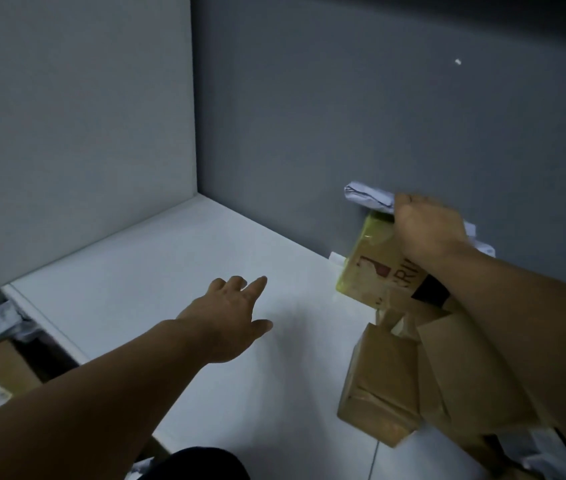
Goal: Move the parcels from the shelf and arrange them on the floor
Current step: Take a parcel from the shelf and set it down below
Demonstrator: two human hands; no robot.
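Two hands over the shelf [177, 271].
My right hand [427, 226] grips a parcel [378, 271]; left hand [229, 317] hovers, fingers [255, 285] spread.

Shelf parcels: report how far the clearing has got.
Done: most of the white shelf is bare. In hand: the right hand grips the white parcel atop the yellow-taped box; the left hand is open, empty. Left: that box and the brown boxes.
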